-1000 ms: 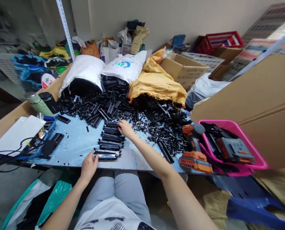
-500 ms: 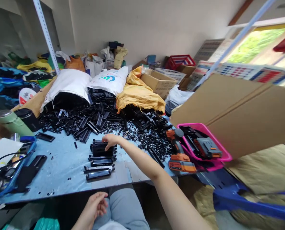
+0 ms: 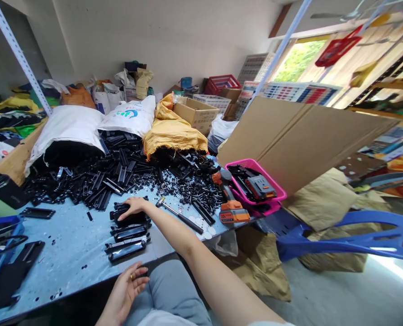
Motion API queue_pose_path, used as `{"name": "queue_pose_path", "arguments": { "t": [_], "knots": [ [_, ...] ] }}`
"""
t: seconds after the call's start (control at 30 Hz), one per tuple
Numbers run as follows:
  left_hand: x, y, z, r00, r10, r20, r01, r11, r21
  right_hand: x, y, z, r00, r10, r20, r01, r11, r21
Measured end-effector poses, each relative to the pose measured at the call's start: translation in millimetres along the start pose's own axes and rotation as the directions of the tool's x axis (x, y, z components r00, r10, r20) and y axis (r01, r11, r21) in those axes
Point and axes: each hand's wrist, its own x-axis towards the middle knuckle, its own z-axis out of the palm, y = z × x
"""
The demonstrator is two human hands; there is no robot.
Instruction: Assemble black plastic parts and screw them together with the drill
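Observation:
My right hand [image 3: 133, 207] reaches across the table onto a stack of long black plastic parts [image 3: 130, 218]. Its thumb lies on the near side and the other fingers curl over the top, partly hidden. Nearer the table edge, several more of these black parts [image 3: 127, 251] lie in a row, the closest ones shiny. Over my lap hangs my left hand [image 3: 130, 285], palm turned inward, its fingers loosely bent and apart with nothing in them. A hammer [image 3: 181, 216] with a dark handle rests right of the stack, beyond my right forearm.
Heaps of black parts [image 3: 86, 181] spill from two white sacks [image 3: 70, 129] and a yellow sack [image 3: 176, 133]. An orange cordless drill [image 3: 233, 212] stands beside a pink basket [image 3: 282, 192] of parts. A cardboard sheet [image 3: 289, 136] leans at right; a cup [image 3: 4, 190] stands left.
The view has swung to the right, so the table things sit further left. The hammer now shows past my right forearm. My right hand stays at the stack; my left fingers look more spread.

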Motion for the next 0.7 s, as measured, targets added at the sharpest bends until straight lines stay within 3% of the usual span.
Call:
{"name": "queue_pose_path", "arguments": {
  "t": [0.33, 0.5, 0.7],
  "knots": [
    [4.8, -5.4, -7.0, 0.999, 0.022, 0.031, -0.022, 1.0, 0.019, 4.5, 1.2, 3.0, 1.0, 0.014, -0.02, -0.013, 0.999, 0.03],
    [-2.6, -7.8, -15.1, 0.999, 0.027, -0.028, -0.026, 0.999, 0.031, 5.2, -2.4, 1.0, 0.998, 0.05, 0.048, -0.051, 0.998, 0.025],
    [-11.3, -17.2, -38.3, 0.993, -0.013, -0.117, 0.024, 0.996, 0.09, -6.5, -13.3, 7.3, 0.996, 0.065, 0.063, -0.064, 0.998, -0.016]
  ]
}}
